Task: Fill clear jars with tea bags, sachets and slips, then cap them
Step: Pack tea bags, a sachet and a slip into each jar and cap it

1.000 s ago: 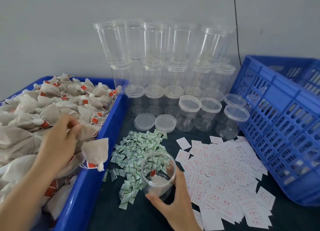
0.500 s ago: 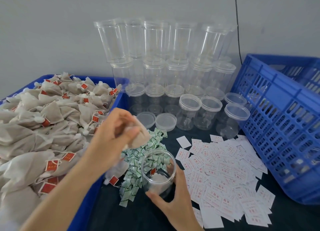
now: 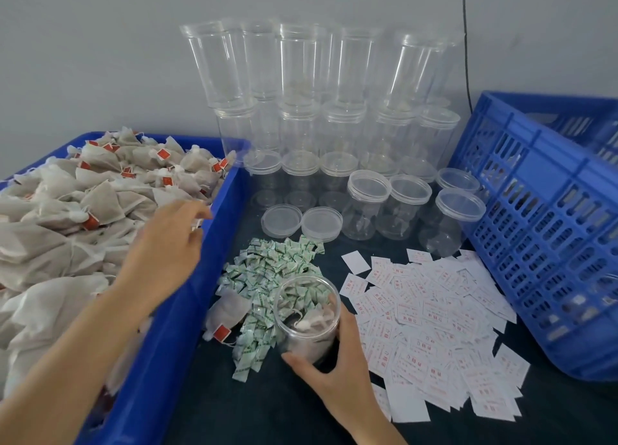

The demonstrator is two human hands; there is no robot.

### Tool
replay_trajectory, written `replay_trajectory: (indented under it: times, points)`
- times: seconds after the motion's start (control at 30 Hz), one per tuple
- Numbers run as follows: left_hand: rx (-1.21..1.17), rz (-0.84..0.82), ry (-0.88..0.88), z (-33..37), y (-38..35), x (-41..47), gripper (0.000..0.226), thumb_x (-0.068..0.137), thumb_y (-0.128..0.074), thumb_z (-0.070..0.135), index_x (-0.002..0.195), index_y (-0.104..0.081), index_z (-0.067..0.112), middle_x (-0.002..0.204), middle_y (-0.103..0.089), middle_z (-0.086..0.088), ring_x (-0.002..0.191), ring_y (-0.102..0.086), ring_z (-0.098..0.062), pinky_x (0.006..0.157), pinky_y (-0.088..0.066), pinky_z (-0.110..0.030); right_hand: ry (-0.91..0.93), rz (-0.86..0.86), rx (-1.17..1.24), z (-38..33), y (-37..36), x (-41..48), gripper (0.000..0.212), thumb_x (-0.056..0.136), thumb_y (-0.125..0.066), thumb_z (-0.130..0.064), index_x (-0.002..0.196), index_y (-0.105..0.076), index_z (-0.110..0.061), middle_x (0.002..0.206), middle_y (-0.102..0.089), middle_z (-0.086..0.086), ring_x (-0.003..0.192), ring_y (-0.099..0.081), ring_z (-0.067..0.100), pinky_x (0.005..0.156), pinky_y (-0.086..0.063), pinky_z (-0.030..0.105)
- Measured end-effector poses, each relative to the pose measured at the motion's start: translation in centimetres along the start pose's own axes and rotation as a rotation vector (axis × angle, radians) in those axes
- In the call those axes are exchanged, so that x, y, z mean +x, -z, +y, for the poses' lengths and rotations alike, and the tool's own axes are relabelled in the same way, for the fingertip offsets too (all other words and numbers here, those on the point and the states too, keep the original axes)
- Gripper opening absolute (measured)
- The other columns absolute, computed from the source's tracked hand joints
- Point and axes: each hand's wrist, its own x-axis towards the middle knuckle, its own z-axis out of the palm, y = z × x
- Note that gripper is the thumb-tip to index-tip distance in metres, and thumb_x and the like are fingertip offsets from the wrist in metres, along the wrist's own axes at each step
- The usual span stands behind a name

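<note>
Jar stands open on the dark table, between the green sachets and the white slips, and is partly loaded. The right hand wraps thumb and fingers round the jar's lower wall. The left hand hovers over the heaped tea bags in the blue tray. Its fingers are blurred, so I cannot tell whether they pinch anything.

The step in hand looks like loading tea bags. To do it well, pinch one bag by its body rather than its string, lift it clear of the tray wall, and drop it straight into the mouth while the right hand steadies the jar. One stray bag lies on the sachets just left of the jar and probably wants collecting too.
</note>
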Motion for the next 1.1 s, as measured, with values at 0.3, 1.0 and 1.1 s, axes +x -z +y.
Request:
replay_trajectory:
  times: [0.3,1.0,1.1]
  points:
    - [0.502,-0.094,0.063,-4.6,-1.1,0.8,0.018,0.086,-0.06,0.004,0.102,-0.067,0.006,0.105,-0.056,-0.016,0.098,-0.053,-0.035,0.077,-0.042,-0.041,-0.025,0.001,0.019,0.1,0.0,-0.1,0.093,0.07,-0.084,-0.056,0.14,-0.024,-0.064,0.136,-0.044,-0.029,0.131,-0.044,-0.002,0.098,-0.037,0.005]
    - [-0.485,0.312,0.073,0.9,3.5,1.4,0.007,0.096,-0.043,0.037,0.09,-0.041,0.039,0.1,-0.064,-0.016,0.089,-0.064,-0.03,0.076,-0.054,-0.044,-0.037,0.008,0.001,-0.2,0.0,0.0,0.091,0.068,-0.083,-0.058,0.138,-0.024,-0.063,0.135,-0.042,-0.032,0.13,-0.043,-0.005,0.097,-0.035,0.003]
    - [-0.687,0.144,0.037,4.3,3.4,0.2,0.006,0.099,-0.052,0.024,0.102,-0.053,0.019,0.086,-0.069,0.008,0.079,-0.069,-0.007,0.062,-0.058,-0.026,-0.036,0.008,0.006,-0.3,0.0,0.0,0.091,0.068,-0.083,-0.058,0.138,-0.024,-0.063,0.136,-0.043,-0.029,0.131,-0.043,-0.004,0.099,-0.035,0.005]
